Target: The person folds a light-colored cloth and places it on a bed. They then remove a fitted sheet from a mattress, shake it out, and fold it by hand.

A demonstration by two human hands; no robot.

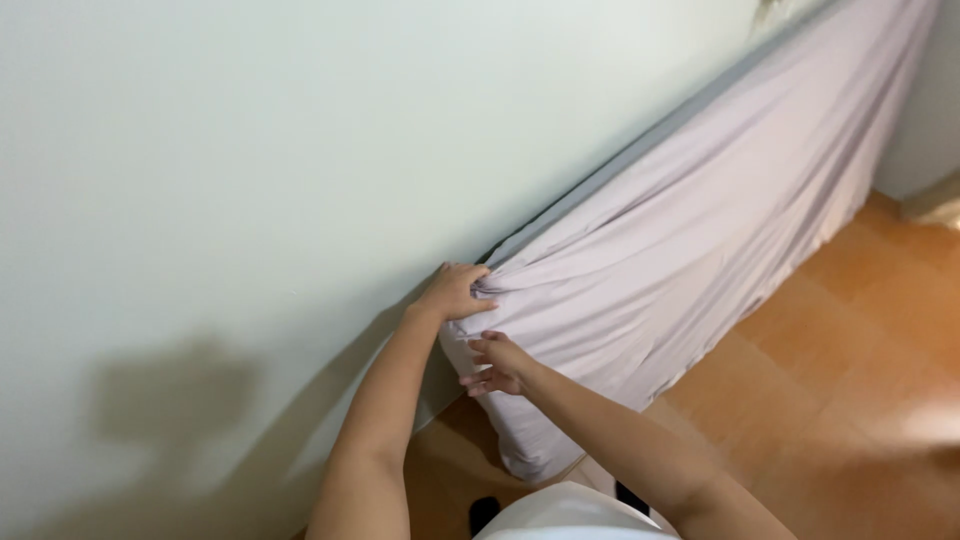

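A mattress stands on its long edge against the wall, wrapped in a pale lilac sheet [700, 210] that lies in loose folds. My left hand [453, 292] grips the bunched sheet at the mattress's near top corner, close to the wall. Just below it, my right hand [497, 363] presses on the sheet at the near end, fingers partly curled into the fabric. A thin grey strip of bare mattress [640, 140] shows along the top edge next to the wall.
A pale green wall [250, 150] fills the left side. Orange-brown wooden floor [850, 350] runs along the right of the mattress. A white garment [570, 515] shows at the bottom, and a beige object [940, 200] sits at the far right edge.
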